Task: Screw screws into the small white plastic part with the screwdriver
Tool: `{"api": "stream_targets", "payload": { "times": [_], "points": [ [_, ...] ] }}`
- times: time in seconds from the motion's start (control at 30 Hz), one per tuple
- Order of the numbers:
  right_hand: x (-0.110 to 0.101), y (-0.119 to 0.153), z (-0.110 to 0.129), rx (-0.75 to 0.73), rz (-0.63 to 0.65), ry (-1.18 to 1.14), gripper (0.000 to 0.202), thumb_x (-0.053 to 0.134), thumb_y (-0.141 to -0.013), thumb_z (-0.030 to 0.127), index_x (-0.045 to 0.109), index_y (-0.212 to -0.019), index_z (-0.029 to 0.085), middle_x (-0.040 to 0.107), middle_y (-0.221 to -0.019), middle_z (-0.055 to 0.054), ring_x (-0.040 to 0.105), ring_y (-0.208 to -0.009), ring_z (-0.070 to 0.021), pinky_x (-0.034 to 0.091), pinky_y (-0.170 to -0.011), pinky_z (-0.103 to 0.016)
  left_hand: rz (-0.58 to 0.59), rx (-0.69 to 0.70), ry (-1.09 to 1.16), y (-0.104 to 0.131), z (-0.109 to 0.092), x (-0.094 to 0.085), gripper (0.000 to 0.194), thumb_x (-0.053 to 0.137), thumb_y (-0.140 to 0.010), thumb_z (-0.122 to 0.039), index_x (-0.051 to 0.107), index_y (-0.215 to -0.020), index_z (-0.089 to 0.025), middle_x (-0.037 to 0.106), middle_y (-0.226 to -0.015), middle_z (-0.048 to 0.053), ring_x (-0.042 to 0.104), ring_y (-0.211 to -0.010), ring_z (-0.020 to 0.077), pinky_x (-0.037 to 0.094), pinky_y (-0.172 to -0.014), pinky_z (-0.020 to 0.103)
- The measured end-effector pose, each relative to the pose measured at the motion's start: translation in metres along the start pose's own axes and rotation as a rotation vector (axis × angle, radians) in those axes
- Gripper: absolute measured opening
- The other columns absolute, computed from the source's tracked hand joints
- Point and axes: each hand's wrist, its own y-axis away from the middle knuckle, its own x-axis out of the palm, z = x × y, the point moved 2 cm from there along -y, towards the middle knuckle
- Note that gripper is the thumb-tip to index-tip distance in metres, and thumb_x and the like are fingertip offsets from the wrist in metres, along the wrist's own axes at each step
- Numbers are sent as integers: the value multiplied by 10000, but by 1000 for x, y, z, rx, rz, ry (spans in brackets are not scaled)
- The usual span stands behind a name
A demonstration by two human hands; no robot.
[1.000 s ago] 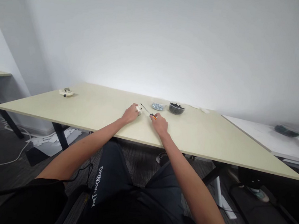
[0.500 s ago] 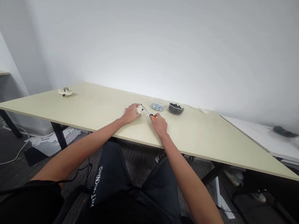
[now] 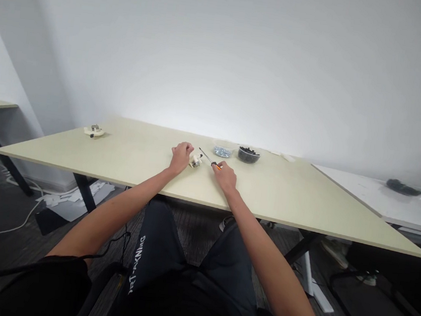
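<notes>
A screwdriver (image 3: 215, 165) with an orange and black handle is gripped in my right hand (image 3: 227, 177). Its thin metal shaft slants up and left, and the tip is in the air above the table. A small cream-white plastic part (image 3: 195, 161) with a black knob and some metal lies on the table between my hands. My left hand (image 3: 181, 156) is just left of that part, its fingers drawn together in a pinch. Whatever the fingertips hold, if anything, is too small to make out.
Behind my hands stand a clear tub of silvery screws (image 3: 222, 152) and a clear bowl of black pieces (image 3: 248, 155). A similar cream-white assembly (image 3: 94, 131) sits at the table's far left. A white table (image 3: 359, 190) with a dark bundle (image 3: 402, 188) adjoins on the right.
My left hand has come off the cream-white part, its fingers now curled together beside it, leaving more of the part visible. My right hand keeps the screwdriver in nearly the same place.
</notes>
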Motion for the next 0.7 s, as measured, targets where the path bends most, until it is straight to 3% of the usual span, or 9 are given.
{"api": "stream_targets", "payload": {
  "times": [0.2, 0.3, 0.4, 0.5, 0.6, 0.7],
  "points": [
    [0, 0, -1, 15, -2, -12, 317, 455, -905, 466, 614, -1014, 215, 696, -985, -91, 639, -923, -275, 418, -753, -325, -18, 30, -53, -2, 7, 5, 214, 318, -955, -212, 509, -859, -199, 650, -954, 48, 576, -958, 198, 338, -936, 396],
    [1, -1, -1, 13, -5, -25, 311, 460, -902, 459, 619, -1005, 212, 696, -975, -99, 641, -912, -277, 423, -758, -333, -23, 104, -112, 0, 7, 5, 308, 255, -959, -189, 562, -995, -188, 661, -1039, 79, 582, -1014, 204, 358, -949, 397],
    [2, -1, -2, 2, -15, -41, 300, 466, -901, 433, 630, -997, 199, 694, -980, -114, 638, -919, -278, 431, -781, -348, -16, 337, -235, 5, -3, 4, 442, 222, -948, -154, 478, -1309, -149, 584, -1292, 134, 510, -1220, 218, 342, -1013, 399],
    [0, -1, -2, -43, -107, -75, 263, 494, -884, 374, 642, -967, 173, 687, -1011, -135, 618, -976, -283, 428, -853, -380, 38, 633, -384, 13, -18, 5, 521, 299, -950, -194, 320, -1470, -188, 368, -1515, 135, 303, -1420, 255, 259, -1099, 452],
    [-4, -3, -2, -172, -289, -364, 268, 483, -886, 358, 630, -1009, 172, 682, -1023, -113, 614, -982, -245, 435, -899, -377, 90, 826, -487, 20, -28, 10, 580, 373, -929, -177, 287, -1488, -307, 213, -1586, 92, 200, -1466, 274, 199, -1129, 514],
    [-5, -5, -1, -280, -319, -816, 283, 476, -882, 386, 617, -1031, 192, 683, -976, -63, 641, -876, -193, 492, -835, -330, 90, 897, -539, 21, -28, 14, 668, 417, -905, -136, 223, -1498, -373, 138, -1601, 75, 185, -1469, 281, 183, -1134, 547]
  ]
}}
